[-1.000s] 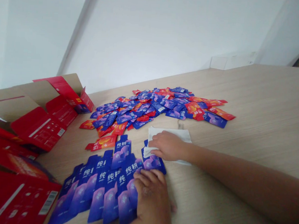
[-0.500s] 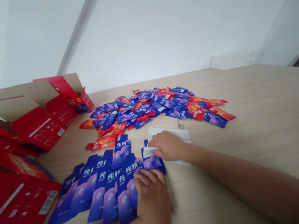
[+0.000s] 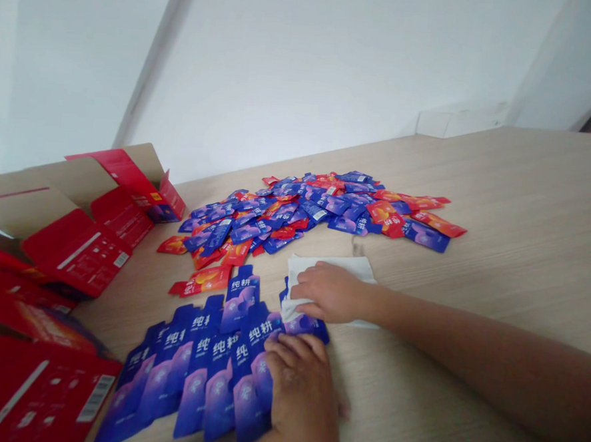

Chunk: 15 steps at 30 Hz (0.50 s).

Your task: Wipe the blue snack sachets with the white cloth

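Near the bottom centre, my left hand [image 3: 302,388] has its fingers curled together on the lower end of a blue sachet [image 3: 309,325], with its thumb out to the right. Above it, my right hand [image 3: 328,293] is closed on a folded white cloth [image 3: 360,268], which lies flat on the table and over the upper part of that same sachet. Overlapping blue and purple sachets [image 3: 220,376] spread out to the left of my left hand, printed side up. One blue sachet [image 3: 241,298] sticks up above that row.
A loose heap of blue and red sachets [image 3: 286,207] lies farther back on the wooden table [image 3: 500,220]. Open red cartons [image 3: 88,255] stand along the left side, another red box [image 3: 39,392] nearer. A white wall [image 3: 335,70] rises behind the table.
My right hand has shifted slightly left and down with the white cloth, which now covers more of the sachet. My left hand has stayed in place.
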Motion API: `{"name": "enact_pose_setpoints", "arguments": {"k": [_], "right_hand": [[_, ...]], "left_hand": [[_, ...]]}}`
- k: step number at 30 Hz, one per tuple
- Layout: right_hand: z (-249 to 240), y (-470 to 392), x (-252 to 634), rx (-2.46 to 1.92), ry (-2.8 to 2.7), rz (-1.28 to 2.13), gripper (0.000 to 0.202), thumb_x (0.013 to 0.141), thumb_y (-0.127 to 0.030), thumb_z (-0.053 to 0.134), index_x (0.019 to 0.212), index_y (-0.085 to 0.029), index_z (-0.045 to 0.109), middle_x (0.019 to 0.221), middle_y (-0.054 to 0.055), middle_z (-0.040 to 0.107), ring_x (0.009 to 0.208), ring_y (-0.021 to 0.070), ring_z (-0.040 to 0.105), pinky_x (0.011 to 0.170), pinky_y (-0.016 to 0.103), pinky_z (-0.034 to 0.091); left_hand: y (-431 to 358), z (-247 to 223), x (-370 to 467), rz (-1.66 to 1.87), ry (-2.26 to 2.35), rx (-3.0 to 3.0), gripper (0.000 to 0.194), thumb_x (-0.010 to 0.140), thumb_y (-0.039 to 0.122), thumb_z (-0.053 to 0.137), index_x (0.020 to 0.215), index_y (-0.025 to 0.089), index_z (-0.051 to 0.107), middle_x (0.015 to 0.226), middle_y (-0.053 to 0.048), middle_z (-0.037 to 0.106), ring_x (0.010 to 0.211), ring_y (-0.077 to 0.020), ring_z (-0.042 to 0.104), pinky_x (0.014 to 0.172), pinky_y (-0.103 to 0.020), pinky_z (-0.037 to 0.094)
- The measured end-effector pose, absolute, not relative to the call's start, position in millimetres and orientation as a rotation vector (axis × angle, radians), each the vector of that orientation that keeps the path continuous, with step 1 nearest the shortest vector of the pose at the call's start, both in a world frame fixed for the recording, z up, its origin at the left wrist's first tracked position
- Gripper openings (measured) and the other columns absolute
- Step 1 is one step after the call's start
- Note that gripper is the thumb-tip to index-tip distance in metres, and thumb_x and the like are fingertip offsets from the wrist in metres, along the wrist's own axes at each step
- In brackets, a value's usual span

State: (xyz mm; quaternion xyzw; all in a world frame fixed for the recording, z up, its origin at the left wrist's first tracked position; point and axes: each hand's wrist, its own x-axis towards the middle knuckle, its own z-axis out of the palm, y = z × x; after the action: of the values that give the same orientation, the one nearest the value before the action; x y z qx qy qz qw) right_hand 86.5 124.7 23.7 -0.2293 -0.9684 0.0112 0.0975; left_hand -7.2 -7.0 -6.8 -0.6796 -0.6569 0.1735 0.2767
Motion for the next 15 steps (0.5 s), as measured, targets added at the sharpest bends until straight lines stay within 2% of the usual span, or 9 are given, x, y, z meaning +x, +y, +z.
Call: {"name": "enact_pose_setpoints", "arguments": {"k": [3, 6, 10, 15], "right_hand": [[23.8, 118.4, 81.6, -0.528, -2.900, 0.054, 0.025, 0.088, -0.038, 0.047, 0.100, -0.020, 0.060, 0.090, 0.007, 0.064, 0.083, 0.0208, 0.056, 0.072, 0.033, 0.036], [22.7, 122.2, 81.9, -0.621, -2.877, 0.069, 0.024, 0.088, -0.038, 0.048, 0.100, -0.020, 0.060, 0.091, 0.007, 0.064, 0.084, 0.0212, 0.057, 0.071, 0.033, 0.036], [23.8, 132.7, 90.4, -0.804, -2.835, 0.071, 0.024, 0.090, -0.037, 0.045, 0.097, -0.019, 0.060, 0.091, 0.007, 0.064, 0.083, 0.0211, 0.058, 0.071, 0.033, 0.036], [23.9, 127.7, 90.7, -0.593, -2.856, 0.066, 0.024, 0.089, -0.039, 0.046, 0.095, -0.020, 0.059, 0.088, 0.006, 0.064, 0.084, 0.0217, 0.057, 0.071, 0.034, 0.035]], "left_hand": [[-6.3, -6.9, -7.1, 0.460, -1.779, -1.833, 0.049, 0.069, 0.041, 0.062, 0.105, 0.008, 0.063, 0.103, -0.024, 0.066, 0.099, -0.0420, 0.059, 0.079, -0.047, 0.046], [-5.8, -6.8, -6.6, 0.468, -1.784, -1.826, 0.048, 0.070, 0.039, 0.061, 0.106, 0.007, 0.062, 0.105, -0.027, 0.065, 0.099, -0.0418, 0.059, 0.079, -0.047, 0.046], [-5.5, -6.6, -5.7, 0.462, -1.796, -1.825, 0.055, 0.062, 0.041, 0.067, 0.106, 0.008, 0.063, 0.106, -0.027, 0.065, 0.100, -0.0433, 0.059, 0.079, -0.047, 0.046], [-5.4, -5.7, -5.2, 0.417, -1.835, -1.848, 0.068, 0.051, 0.048, 0.075, 0.105, 0.008, 0.064, 0.107, -0.028, 0.065, 0.101, -0.0444, 0.058, 0.081, -0.046, 0.046]]}}
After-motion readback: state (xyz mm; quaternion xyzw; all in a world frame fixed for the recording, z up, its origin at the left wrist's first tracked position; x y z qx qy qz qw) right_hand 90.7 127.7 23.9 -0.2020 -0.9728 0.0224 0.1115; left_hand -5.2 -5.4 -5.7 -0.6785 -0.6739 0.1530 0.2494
